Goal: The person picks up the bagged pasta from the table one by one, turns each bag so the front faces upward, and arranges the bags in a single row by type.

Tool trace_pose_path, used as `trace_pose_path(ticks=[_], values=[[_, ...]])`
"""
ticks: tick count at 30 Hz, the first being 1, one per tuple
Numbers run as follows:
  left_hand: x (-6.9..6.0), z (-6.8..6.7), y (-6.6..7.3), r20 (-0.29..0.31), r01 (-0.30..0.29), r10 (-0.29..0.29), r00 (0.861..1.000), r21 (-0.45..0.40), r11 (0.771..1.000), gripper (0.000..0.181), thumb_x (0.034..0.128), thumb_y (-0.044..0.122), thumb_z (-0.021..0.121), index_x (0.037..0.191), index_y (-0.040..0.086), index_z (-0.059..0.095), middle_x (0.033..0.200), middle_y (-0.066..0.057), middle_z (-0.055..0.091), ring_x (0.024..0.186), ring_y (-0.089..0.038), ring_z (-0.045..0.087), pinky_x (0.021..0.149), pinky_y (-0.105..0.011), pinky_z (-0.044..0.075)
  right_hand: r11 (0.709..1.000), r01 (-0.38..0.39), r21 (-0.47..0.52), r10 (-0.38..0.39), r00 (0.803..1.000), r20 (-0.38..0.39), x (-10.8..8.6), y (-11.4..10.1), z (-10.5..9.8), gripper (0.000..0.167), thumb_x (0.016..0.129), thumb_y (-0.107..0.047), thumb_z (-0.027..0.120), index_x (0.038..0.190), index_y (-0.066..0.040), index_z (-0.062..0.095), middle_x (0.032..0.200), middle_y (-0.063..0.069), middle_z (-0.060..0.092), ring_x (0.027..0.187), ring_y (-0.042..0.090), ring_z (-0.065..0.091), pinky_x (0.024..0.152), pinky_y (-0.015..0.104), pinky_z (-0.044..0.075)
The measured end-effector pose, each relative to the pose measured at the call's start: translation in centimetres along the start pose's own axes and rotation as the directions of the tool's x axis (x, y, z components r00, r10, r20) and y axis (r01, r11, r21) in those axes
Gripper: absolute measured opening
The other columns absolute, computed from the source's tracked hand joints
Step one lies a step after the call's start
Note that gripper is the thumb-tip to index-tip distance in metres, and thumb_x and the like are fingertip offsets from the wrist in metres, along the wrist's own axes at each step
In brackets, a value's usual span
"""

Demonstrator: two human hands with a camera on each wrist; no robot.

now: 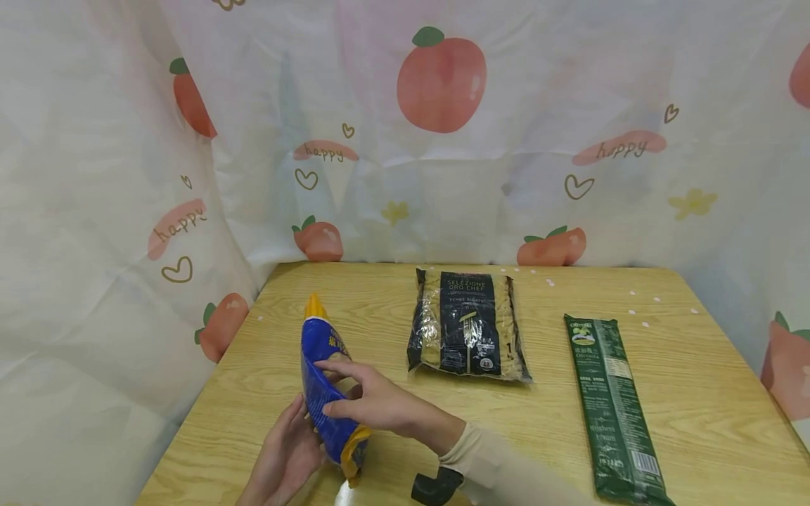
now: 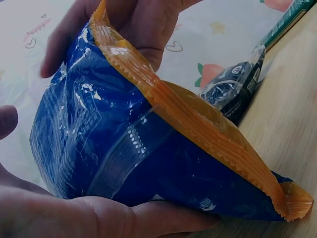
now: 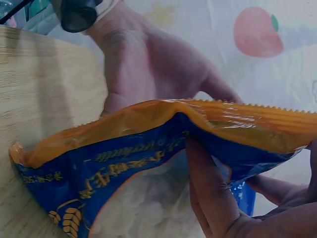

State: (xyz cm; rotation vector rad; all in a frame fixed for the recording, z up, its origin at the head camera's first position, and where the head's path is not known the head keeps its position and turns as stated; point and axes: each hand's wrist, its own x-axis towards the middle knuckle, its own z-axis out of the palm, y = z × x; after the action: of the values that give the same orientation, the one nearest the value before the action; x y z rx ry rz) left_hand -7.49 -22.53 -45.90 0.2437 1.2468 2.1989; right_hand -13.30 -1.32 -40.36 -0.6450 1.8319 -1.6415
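A blue pasta bag (image 1: 325,379) with orange sealed ends stands on edge, tilted, at the left of the table between both hands. In the right wrist view, its printed window (image 3: 148,198) shows pale, rounded pieces. My left hand (image 1: 291,450) supports the bag from the left and below; in the left wrist view its fingers (image 2: 163,218) lie fairly straight along the bag, thumb apart from it. Across the other face, my right hand (image 1: 373,400) has its thumb and forefinger spread, fingertips touching the film. One lower corner of the bag is at the tabletop.
A black-and-clear penne bag (image 1: 468,327) lies flat at the table's middle back. To the right lies a long green spaghetti packet (image 1: 614,407). Small white flecks dot the wooden table (image 1: 544,422) at the back right. A fruit-printed curtain (image 1: 380,183) surrounds the table.
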Motion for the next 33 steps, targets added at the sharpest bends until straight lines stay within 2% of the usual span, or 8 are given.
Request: trace_pose_path(ticks=[6,10,16,22,25,29,31,33], values=[[0.0,-0.3,0.1,0.065,-0.022,0.024,0.998,-0.024,0.999,0.062,0.1097,0.050,0.006,0.164,0.026,-0.012,0.152,0.011,0.046,0.142,-0.008,0.045,0.119,-0.046,0.036,1.000,0.002,0.010,-0.002,1.000,0.024,0.1,0.4,0.2,0.045,0.108,-0.030,0.054,0.153,-0.029,0.050,0.152,0.007,0.052,0.125,0.024,0.060,0.101,0.038,0.055],[-0.1,-0.4,0.3,0.021,-0.006,0.005,1.000,0.025,1.000,0.071,0.1085,0.054,0.006,0.162,0.018,-0.023,0.152,0.011,0.042,0.140,-0.007,0.046,0.118,-0.047,0.036,0.999,-0.006,0.048,0.005,1.000,0.018,0.2,0.6,0.4,0.041,0.110,-0.032,0.049,0.151,-0.029,0.053,0.156,0.007,0.051,0.137,0.027,0.054,0.103,0.042,0.054],[-0.2,-0.8,0.2,-0.072,0.038,-0.031,0.997,0.104,0.994,0.074,0.1061,0.060,0.006,0.163,0.022,-0.022,0.166,-0.006,0.018,0.138,-0.005,0.044,0.118,-0.051,0.036,0.993,-0.020,0.112,0.016,0.999,0.037,0.4,1.1,0.9,0.040,0.111,-0.031,0.046,0.150,-0.028,0.055,0.161,0.005,0.042,0.141,0.030,0.050,0.104,0.047,0.054],[-0.5,-1.6,0.0,-0.068,0.024,-0.016,0.998,0.124,0.992,0.070,0.1052,0.060,0.003,0.163,0.024,-0.012,0.155,0.010,0.038,0.137,-0.004,0.048,0.115,-0.049,0.039,0.982,-0.047,0.183,0.028,0.995,0.101,0.6,1.8,1.3,0.042,0.112,-0.019,0.043,0.153,-0.022,0.052,0.163,0.007,0.041,0.136,0.036,0.056,0.096,0.054,0.059],[-0.5,-1.7,0.0,-0.104,0.043,-0.030,0.994,0.127,0.991,0.074,0.1040,0.063,0.004,0.164,0.023,-0.013,0.168,-0.006,0.025,0.139,-0.008,0.045,0.117,-0.051,0.038,0.980,-0.051,0.193,0.030,0.994,0.110,0.7,1.9,1.5,0.043,0.110,-0.015,0.047,0.152,-0.018,0.052,0.162,0.008,0.043,0.135,0.037,0.057,0.094,0.054,0.060],[-0.6,-1.6,0.0,-0.162,0.092,-0.070,0.984,0.131,0.987,0.082,0.1019,0.068,0.003,0.163,0.020,-0.021,0.171,-0.026,-0.013,0.149,-0.023,0.032,0.121,-0.062,0.032,0.981,-0.046,0.190,0.028,0.995,0.094,0.9,2.1,1.9,0.042,0.107,-0.012,0.053,0.149,-0.016,0.056,0.157,0.009,0.049,0.129,0.035,0.062,0.092,0.051,0.062],[-0.8,-1.6,0.0,-0.175,0.109,-0.086,0.981,0.127,0.986,0.083,0.1012,0.070,0.003,0.162,0.020,-0.023,0.169,-0.029,-0.016,0.151,-0.027,0.028,0.122,-0.064,0.029,0.981,-0.044,0.190,0.028,0.996,0.087,1.0,2.2,2.0,0.041,0.106,-0.012,0.056,0.147,-0.015,0.058,0.155,0.009,0.051,0.124,0.035,0.065,0.090,0.050,0.062],[-0.9,-1.8,0.0,-0.167,0.113,-0.091,0.982,0.123,0.986,0.085,0.1000,0.071,0.002,0.162,0.018,-0.024,0.170,-0.027,-0.005,0.150,-0.025,0.031,0.122,-0.061,0.031,0.980,-0.044,0.194,0.029,0.996,0.081,1.0,2.4,2.1,0.041,0.105,-0.011,0.059,0.146,-0.015,0.059,0.154,0.009,0.052,0.121,0.034,0.067,0.089,0.049,0.063]])
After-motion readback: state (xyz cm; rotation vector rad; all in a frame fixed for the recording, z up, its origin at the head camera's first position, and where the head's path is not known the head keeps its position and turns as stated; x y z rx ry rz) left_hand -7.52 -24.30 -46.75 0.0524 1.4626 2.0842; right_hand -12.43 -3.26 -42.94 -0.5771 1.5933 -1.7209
